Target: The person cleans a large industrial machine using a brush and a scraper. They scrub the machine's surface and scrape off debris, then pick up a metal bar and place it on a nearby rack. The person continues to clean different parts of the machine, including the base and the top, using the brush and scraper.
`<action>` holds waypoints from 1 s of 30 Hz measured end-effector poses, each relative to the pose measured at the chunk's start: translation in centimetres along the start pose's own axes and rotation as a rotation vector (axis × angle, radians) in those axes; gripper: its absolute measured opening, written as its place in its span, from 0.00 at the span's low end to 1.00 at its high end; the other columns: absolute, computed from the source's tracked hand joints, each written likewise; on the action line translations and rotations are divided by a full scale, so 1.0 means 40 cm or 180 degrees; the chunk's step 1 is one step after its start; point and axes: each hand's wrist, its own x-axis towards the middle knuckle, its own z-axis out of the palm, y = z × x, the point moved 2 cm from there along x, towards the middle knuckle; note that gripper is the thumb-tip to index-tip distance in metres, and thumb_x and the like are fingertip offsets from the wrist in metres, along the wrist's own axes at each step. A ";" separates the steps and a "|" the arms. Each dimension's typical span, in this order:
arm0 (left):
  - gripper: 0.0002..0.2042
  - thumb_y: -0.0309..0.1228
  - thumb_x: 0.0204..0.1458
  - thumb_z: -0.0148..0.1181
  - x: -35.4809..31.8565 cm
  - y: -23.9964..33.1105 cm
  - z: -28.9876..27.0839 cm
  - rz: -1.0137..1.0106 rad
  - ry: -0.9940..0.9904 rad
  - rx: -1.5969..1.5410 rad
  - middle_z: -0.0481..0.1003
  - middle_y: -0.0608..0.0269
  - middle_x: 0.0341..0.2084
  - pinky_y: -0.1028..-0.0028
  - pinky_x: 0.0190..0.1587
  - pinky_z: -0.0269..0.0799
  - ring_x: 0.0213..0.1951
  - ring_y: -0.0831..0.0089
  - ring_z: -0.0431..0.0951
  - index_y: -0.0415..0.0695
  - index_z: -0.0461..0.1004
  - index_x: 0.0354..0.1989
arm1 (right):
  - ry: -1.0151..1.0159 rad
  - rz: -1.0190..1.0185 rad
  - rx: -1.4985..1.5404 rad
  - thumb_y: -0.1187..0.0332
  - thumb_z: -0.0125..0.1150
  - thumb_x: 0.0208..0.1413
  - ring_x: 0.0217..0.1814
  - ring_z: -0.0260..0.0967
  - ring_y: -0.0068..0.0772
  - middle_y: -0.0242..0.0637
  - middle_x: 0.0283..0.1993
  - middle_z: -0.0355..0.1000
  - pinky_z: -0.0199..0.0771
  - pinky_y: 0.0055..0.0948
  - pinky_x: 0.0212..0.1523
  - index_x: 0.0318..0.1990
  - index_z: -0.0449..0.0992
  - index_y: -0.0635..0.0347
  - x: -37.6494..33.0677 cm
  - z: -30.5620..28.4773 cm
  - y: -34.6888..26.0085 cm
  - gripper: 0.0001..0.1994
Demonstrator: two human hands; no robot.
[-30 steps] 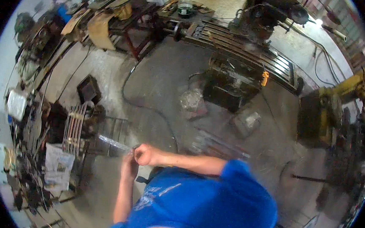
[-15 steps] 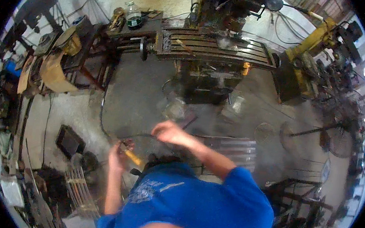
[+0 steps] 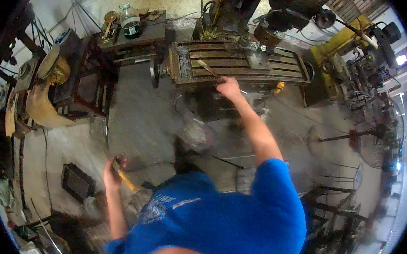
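Observation:
My left hand (image 3: pixel 114 171) is closed around a yellow-handled tool (image 3: pixel 127 180), low on the left and away from the machine. The tool's other end is hidden in the fingers, so its kind does not show. My right arm reaches forward to the slotted milling machine table (image 3: pixel 226 75). At that table's front edge my right hand (image 3: pixel 230 88) has its fingers closed on the near end of a thin brush-like stick (image 3: pixel 208 68). Its pale tip points to the far left, over the slots. A flat metal plate (image 3: pixel 259 61) lies farther right on the table.
The machine's dark head (image 3: pixel 270 31) hangs above the table's right part. A side bench at the back left bears a large clear bottle (image 3: pixel 130 22). A pedestal fan (image 3: pixel 375 134) stands right, a black tray (image 3: pixel 78 183) lies on the floor left.
My right hand has moved from in front of my body forward to the table and closed on the stick there. My left hand has shifted slightly left and down, still holding the yellow-handled tool.

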 end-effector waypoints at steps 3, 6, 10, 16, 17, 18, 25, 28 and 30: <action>0.14 0.32 0.50 0.46 0.053 0.058 0.005 0.0102 0.0382 0.0135 0.68 0.47 0.38 0.64 0.43 0.67 0.38 0.57 0.70 0.32 0.63 0.39 | 0.0013 0.0089 -0.0146 0.65 0.55 0.31 0.35 0.66 0.48 0.49 0.30 0.69 0.66 0.36 0.39 0.26 0.75 0.58 0.050 0.059 0.025 0.11; 0.13 0.32 0.50 0.45 0.108 0.118 0.048 0.0072 0.0913 0.0087 0.69 0.49 0.35 0.65 0.42 0.65 0.37 0.59 0.70 0.33 0.63 0.38 | 0.0273 -0.0360 0.0000 0.67 0.55 0.33 0.33 0.68 0.43 0.47 0.26 0.69 0.67 0.34 0.37 0.23 0.74 0.63 0.081 0.039 0.006 0.10; 0.12 0.31 0.51 0.45 0.205 0.155 0.017 0.0115 0.0874 -0.0123 0.68 0.50 0.34 0.64 0.46 0.65 0.39 0.59 0.68 0.31 0.62 0.36 | 0.0247 -0.0307 0.1106 0.73 0.53 0.31 0.20 0.65 0.35 0.38 0.20 0.67 0.66 0.28 0.25 0.18 0.70 0.61 0.163 -0.066 -0.111 0.03; 0.12 0.29 0.52 0.43 0.360 0.194 0.071 -0.0260 0.0798 -0.0241 0.68 0.48 0.36 0.64 0.47 0.66 0.38 0.59 0.69 0.30 0.62 0.37 | 0.0113 -0.1444 0.1617 0.76 0.53 0.30 0.22 0.65 0.28 0.36 0.20 0.68 0.65 0.25 0.24 0.17 0.69 0.60 0.272 0.043 -0.094 0.02; 0.12 0.29 0.52 0.43 0.378 0.202 0.088 -0.0296 0.0856 -0.0245 0.68 0.48 0.36 0.64 0.46 0.66 0.38 0.59 0.69 0.30 0.62 0.37 | 0.0129 -0.1492 0.1755 0.76 0.53 0.31 0.22 0.65 0.27 0.35 0.20 0.68 0.65 0.24 0.24 0.18 0.70 0.60 0.273 0.039 -0.126 0.02; 0.12 0.29 0.52 0.43 0.407 0.213 0.094 -0.0363 0.0732 -0.0122 0.68 0.47 0.36 0.65 0.45 0.67 0.38 0.58 0.69 0.30 0.62 0.38 | -0.0301 0.0143 0.2566 0.74 0.53 0.35 0.22 0.63 0.21 0.32 0.19 0.68 0.64 0.21 0.24 0.21 0.72 0.63 0.265 0.044 -0.133 0.03; 0.13 0.30 0.52 0.41 0.626 0.304 0.035 -0.0504 0.0294 0.0215 0.69 0.46 0.35 0.68 0.38 0.69 0.36 0.59 0.71 0.30 0.62 0.38 | 0.1134 0.0782 0.0895 0.71 0.50 0.39 0.21 0.58 0.16 0.31 0.15 0.64 0.59 0.22 0.22 0.19 0.71 0.66 0.127 -0.194 -0.064 0.07; 0.12 0.30 0.52 0.41 0.715 0.338 0.014 -0.0745 0.0224 0.0140 0.69 0.48 0.36 0.68 0.40 0.69 0.37 0.58 0.71 0.31 0.63 0.37 | 0.1504 0.0850 0.0158 0.67 0.52 0.36 0.19 0.63 0.26 0.43 0.14 0.64 0.62 0.28 0.22 0.20 0.72 0.68 0.080 -0.211 0.000 0.11; 0.12 0.30 0.52 0.41 0.765 0.360 0.001 -0.0701 0.0134 0.0250 0.69 0.48 0.36 0.67 0.40 0.68 0.37 0.58 0.71 0.32 0.63 0.37 | 0.1834 0.1139 0.0123 0.65 0.53 0.35 0.18 0.66 0.32 0.47 0.16 0.66 0.63 0.30 0.23 0.21 0.72 0.66 0.093 -0.178 0.003 0.11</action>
